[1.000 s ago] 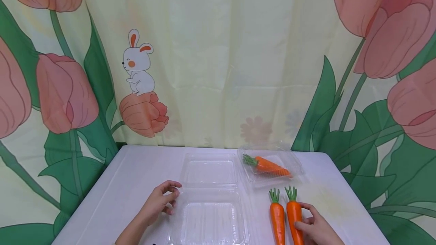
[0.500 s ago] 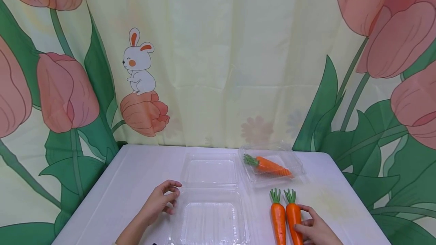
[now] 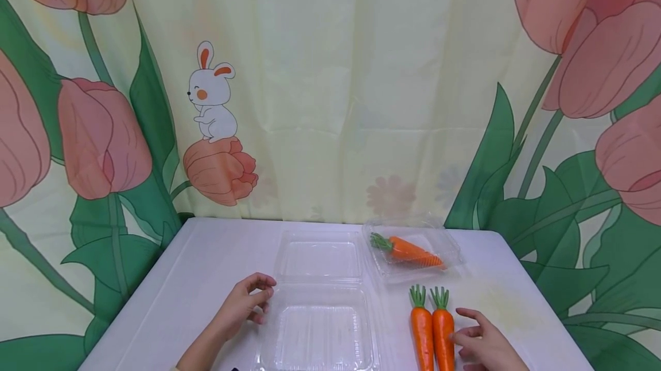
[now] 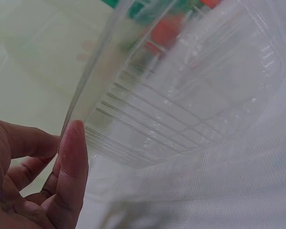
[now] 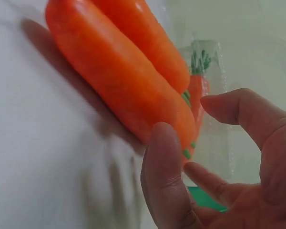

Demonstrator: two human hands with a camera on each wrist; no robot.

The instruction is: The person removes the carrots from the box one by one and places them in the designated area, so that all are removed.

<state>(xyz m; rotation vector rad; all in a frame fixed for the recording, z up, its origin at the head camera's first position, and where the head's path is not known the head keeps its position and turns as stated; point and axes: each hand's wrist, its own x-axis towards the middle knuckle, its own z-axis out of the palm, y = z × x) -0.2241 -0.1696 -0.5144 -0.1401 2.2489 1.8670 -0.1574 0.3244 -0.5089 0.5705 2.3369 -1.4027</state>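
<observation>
My left hand (image 3: 244, 305) pinches the left rim of a clear plastic clamshell container (image 3: 316, 336), which lies unfolded with its lid half (image 3: 320, 259) toward the back. In the left wrist view, thumb and fingers lie on either side of the thin rim (image 4: 78, 90). Two orange toy-like carrots with green tops lie side by side to the right of the container: the left carrot (image 3: 422, 334) and the right carrot (image 3: 442, 331). Beside the right carrot, my right hand (image 3: 488, 342) has its thumb and fingers spread, holding nothing. Its thumb tip is close to that carrot; contact is unclear.
Behind the two carrots, a second clear container (image 3: 384, 270) has another carrot (image 3: 408, 249) inside. Everything lies on a white-covered table (image 3: 217, 250). A curtain (image 3: 310, 73) printed with tulips and a rabbit hangs behind the table.
My right hand has let go of the right carrot and moved slightly right, its fingers spreading. That carrot shifted left, against the other one. My left hand has stayed at the container's rim.
</observation>
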